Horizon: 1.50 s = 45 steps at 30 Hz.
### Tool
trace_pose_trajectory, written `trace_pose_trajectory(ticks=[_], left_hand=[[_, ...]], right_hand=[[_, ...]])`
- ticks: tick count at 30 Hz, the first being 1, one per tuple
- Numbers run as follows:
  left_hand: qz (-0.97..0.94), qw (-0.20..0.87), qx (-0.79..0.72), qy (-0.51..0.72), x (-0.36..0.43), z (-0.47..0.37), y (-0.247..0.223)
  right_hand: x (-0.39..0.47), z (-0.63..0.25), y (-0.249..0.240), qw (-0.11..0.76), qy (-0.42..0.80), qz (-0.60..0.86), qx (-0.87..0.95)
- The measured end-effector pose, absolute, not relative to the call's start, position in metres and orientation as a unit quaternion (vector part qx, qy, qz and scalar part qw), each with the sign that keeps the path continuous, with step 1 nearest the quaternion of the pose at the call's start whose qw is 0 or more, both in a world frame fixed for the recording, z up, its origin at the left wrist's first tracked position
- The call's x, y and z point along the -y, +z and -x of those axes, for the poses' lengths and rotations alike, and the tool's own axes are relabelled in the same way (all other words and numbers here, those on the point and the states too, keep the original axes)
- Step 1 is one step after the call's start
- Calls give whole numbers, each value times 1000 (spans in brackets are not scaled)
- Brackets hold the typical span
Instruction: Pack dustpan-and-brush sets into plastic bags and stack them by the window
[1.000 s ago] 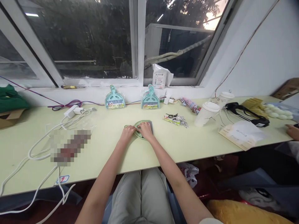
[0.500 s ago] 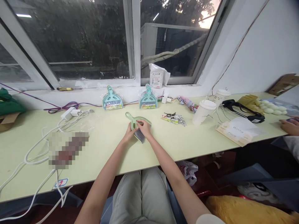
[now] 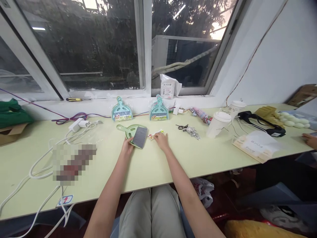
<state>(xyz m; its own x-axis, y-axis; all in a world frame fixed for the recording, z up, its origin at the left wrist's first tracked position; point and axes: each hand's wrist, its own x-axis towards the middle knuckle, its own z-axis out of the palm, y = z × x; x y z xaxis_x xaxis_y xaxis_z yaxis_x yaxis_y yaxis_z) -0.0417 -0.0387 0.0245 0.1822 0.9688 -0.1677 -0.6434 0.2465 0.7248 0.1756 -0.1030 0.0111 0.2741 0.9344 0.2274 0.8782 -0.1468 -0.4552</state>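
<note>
My left hand [image 3: 126, 147] grips the lower left edge of a small green dustpan [image 3: 130, 130], with a grey-bristled hand brush [image 3: 140, 137] lying against it. The dustpan's looped handle points to the far left. Just right of the bristles, my right hand [image 3: 161, 142] has its fingers closed on a colourful label card [image 3: 158, 132], part of which is covered by the fingers. Two wrapped teal dustpan sets stand against the wall: a left one [image 3: 122, 110] and a right stack [image 3: 158, 110]. Farther right lies a pile of silvery and black small pieces [image 3: 190, 131].
White cups [image 3: 219, 125], a paper bag [image 3: 256, 145] and a black strapped headset [image 3: 262, 124] are on the right. White cables [image 3: 37, 158] with a charger [image 3: 75, 125] sprawl on the left. A screwdriver [image 3: 74, 99] rests on the sill. Another person's hand [image 3: 310, 140] shows at the right edge.
My right hand has left the dustpan and taken the label card from beside the silvery pile. My left hand has moved left with the dustpan and brush, whose bristles now show fully.
</note>
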Motion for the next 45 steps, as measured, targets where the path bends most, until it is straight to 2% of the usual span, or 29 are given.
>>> trace_pose_trajectory(ticks=[8,11,15,17,19,23,25,29,32,36,39,42,45], left_hand=[[-244,724,-296,574,41,44,20],[-215,731,-313,567,38,43,19],[-212,735,-335,550,35,40,18],[-225,738,-334,541,37,37,18],[-242,744,-325,531,41,35,18],[-286,732,-305,537,50,31,21],[-309,716,-299,550,53,31,22],[-332,708,-294,550,55,31,22],[-330,711,-299,544,54,30,23],[-328,712,-300,544,57,27,23],[-333,715,-304,533,61,25,24],[-352,720,-298,519,64,24,24],[-370,722,-289,509,64,24,25]], right_hand=[[100,-152,6,222,73,781,580],[98,-160,10,313,113,764,552],[98,-163,21,532,144,705,446],[101,-155,25,569,116,664,470],[106,-142,27,508,97,636,573],[115,-116,26,294,93,610,729],[117,-110,25,257,88,619,737],[115,-114,25,265,104,624,728],[109,-120,21,309,154,626,699],[97,-121,10,470,244,628,570],[91,-121,6,569,380,581,441],[92,-123,7,614,515,466,374],[96,-125,10,640,556,418,328]])
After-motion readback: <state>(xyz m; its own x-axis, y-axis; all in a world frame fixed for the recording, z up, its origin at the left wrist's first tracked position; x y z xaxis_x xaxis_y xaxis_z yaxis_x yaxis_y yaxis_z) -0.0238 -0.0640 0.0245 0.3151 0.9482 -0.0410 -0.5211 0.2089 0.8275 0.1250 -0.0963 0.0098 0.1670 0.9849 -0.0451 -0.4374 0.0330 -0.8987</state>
